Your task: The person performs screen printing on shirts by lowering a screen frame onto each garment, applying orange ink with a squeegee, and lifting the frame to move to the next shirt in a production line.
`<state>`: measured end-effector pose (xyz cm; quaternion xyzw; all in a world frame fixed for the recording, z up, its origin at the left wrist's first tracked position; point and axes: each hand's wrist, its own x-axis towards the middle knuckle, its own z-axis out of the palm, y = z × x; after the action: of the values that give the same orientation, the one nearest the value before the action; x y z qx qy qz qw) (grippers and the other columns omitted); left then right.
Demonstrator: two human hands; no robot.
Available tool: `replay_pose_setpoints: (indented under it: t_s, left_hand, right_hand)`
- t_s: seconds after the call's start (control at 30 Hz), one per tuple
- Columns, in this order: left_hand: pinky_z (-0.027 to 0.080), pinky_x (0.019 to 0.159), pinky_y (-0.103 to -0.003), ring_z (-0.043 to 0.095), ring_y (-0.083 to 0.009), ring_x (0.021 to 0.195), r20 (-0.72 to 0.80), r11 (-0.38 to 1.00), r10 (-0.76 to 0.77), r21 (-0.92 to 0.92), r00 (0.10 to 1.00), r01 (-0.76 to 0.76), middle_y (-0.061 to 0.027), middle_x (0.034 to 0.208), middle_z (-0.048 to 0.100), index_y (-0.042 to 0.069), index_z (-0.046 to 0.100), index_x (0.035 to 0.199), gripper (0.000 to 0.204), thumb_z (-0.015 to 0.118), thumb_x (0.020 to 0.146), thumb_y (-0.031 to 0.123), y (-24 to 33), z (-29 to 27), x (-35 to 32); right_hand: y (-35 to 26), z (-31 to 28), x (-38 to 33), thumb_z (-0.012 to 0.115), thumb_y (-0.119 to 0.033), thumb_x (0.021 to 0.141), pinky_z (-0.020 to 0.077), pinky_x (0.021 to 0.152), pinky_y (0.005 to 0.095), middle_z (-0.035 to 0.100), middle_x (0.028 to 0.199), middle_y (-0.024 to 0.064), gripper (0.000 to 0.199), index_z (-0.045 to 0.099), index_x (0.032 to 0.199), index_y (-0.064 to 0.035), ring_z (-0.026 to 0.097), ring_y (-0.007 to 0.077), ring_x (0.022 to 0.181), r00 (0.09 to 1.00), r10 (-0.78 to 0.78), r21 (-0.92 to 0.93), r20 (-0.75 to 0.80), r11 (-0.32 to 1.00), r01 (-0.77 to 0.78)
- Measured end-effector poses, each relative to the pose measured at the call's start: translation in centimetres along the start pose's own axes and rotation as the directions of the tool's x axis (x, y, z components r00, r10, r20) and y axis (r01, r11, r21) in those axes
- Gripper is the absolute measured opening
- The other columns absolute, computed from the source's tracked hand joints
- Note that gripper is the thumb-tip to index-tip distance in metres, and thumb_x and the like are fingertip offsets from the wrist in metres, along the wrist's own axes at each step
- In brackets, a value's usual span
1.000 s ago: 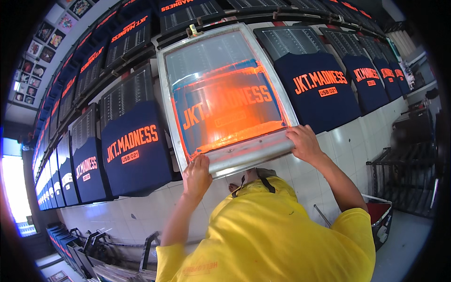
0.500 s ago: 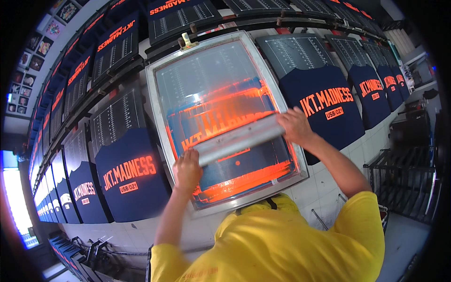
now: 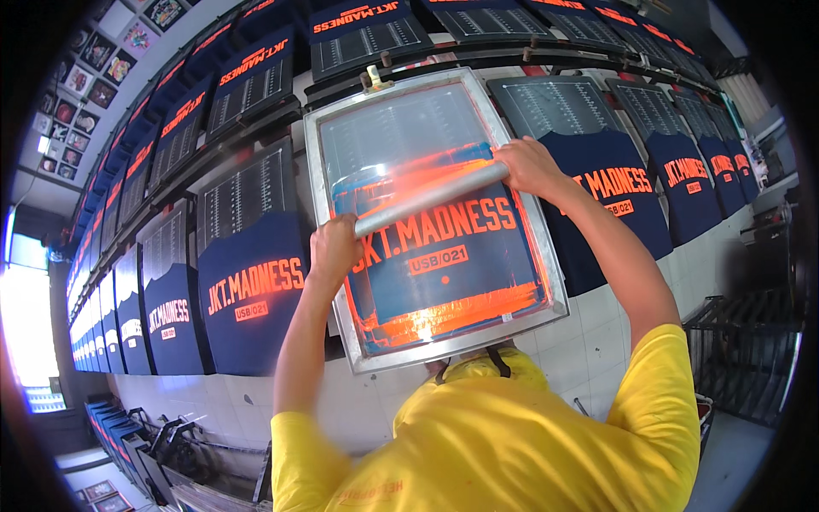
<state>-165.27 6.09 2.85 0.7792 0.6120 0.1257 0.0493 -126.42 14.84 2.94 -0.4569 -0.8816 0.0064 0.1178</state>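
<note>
I read 2 hands clamped on the grey metal squeegee bar [image 3: 431, 199] | left hand [image 3: 334, 249], right hand [image 3: 527, 166] | bar now higher across the aluminium-framed printing screen [image 3: 431, 222] than 1 s ago | orange ink [image 3: 452, 311] pooled below bar | stroke judged well advanced.

Both hands, left hand [image 3: 334, 247] and right hand [image 3: 527, 165], grip a squeegee [image 3: 429, 198] across the printing screen [image 3: 433, 220]. Navy printed shirts [image 3: 252, 294] lie beside the screen.

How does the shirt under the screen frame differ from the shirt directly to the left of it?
The shirt under the screen frame is covered by the mesh and metal frame, with wet orange ink around it; the shirt to its left lies uncovered. A squeegee, held by the left hand and right hand, crosses the first; nothing touches the second. Both are navy with orange lettering.
</note>
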Motion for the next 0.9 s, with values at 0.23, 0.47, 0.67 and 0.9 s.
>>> replay_pose_setpoints:
  t_s: [0.23, 0.47, 0.67, 0.9]
  left_hand:
    - [0.056, 0.065, -0.039, 0.067, -0.0301, 0.076, -0.023, 0.996, 0.084, -0.028, 0.996, -0.085, -0.0113, 0.085, 0.065, 0.005, 0.065, 0.093, 0.028, 0.063, 0.067, -0.005, 2.4, -1.3, -12.2]
    - [0.057, 0.068, -0.034, 0.069, -0.0244, 0.083, -0.006, 0.991, 0.120, -0.061, 0.993, -0.120, -0.0072, 0.093, 0.066, 0.005, 0.064, 0.091, 0.027, 0.063, 0.065, -0.003, 4.0, 0.6, -19.2]
    - [0.058, 0.072, -0.032, 0.071, -0.0253, 0.099, -0.095, 0.982, 0.185, 0.066, 0.978, -0.179, -0.0116, 0.106, 0.070, 0.002, 0.065, 0.096, 0.029, 0.064, 0.067, 0.000, 2.3, 3.5, -18.3]
    - [0.057, 0.066, -0.031, 0.071, -0.0236, 0.088, -0.083, 0.972, 0.230, 0.072, 0.970, -0.224, -0.0101, 0.100, 0.069, 0.004, 0.063, 0.092, 0.030, 0.064, 0.063, 0.001, -1.9, 3.7, -8.6]
  right_hand:
    - [-9.1, -1.5, -12.6, 0.071, -0.004, 0.061, 0.0422, 0.077, 0.0403, 0.065, 0.088, 0.0052, 0.026, 0.063, 0.085, -0.0076, 0.061, 0.0253, 0.087, 1.000, 0.004, 0.031, -0.020, 1.000, -0.004]
    - [-13.8, -0.1, -19.7, 0.067, 0.000, 0.062, 0.0418, 0.071, 0.0385, 0.066, 0.093, 0.0060, 0.024, 0.062, 0.085, -0.0057, 0.060, 0.0259, 0.082, 0.996, 0.064, 0.135, -0.062, 0.989, -0.056]
    - [-12.8, 1.6, -18.3, 0.065, 0.004, 0.061, 0.0431, 0.069, 0.0376, 0.066, 0.096, 0.0080, 0.023, 0.061, 0.083, -0.0032, 0.059, 0.0267, 0.080, 0.991, 0.022, 0.053, -0.129, 0.998, -0.015]
    - [-7.9, 3.6, -10.2, 0.068, 0.001, 0.058, 0.0442, 0.072, 0.0394, 0.061, 0.083, 0.0088, 0.027, 0.059, 0.082, -0.0038, 0.058, 0.0276, 0.081, 0.991, 0.006, 0.016, -0.137, 1.000, -0.004]
